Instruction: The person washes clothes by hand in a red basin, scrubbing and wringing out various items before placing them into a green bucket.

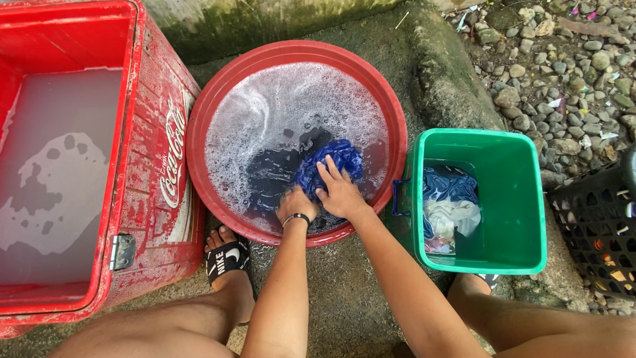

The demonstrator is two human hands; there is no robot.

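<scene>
Nearest to the camera are the person's bare legs and one foot in a black sandal (227,257), which stands on the concrete ground just in front of the red basin (199,142). Both forearms reach forward over the near rim of this basin.

The left hand (296,204), with a dark band at the wrist, is in the soapy water just inside the near rim. Its fingers are curled down and clenched on dark wet cloth. The right hand (340,191) lies just beside it, touching it, and its fingers (326,171) are spread and press on top of the blue garment (331,162). They grip the bunched cloth from above.

The blue garment sits in the near-right part of the basin, half out of the water, and a darker part of the cloth (275,176) spreads under the foam toward the centre of the basin.

Right of the basin, almost touching it, stands a green bucket (513,199) with blue and white clothes (450,205) inside. Further right of the basin is a black plastic basket (596,225). Left of the basin, touching its rim, is a red cooler box (149,132) filled with cloudy water. Behind the basin there is a mossy concrete edge, and gravel (556,59) lies behind it to the right.
</scene>
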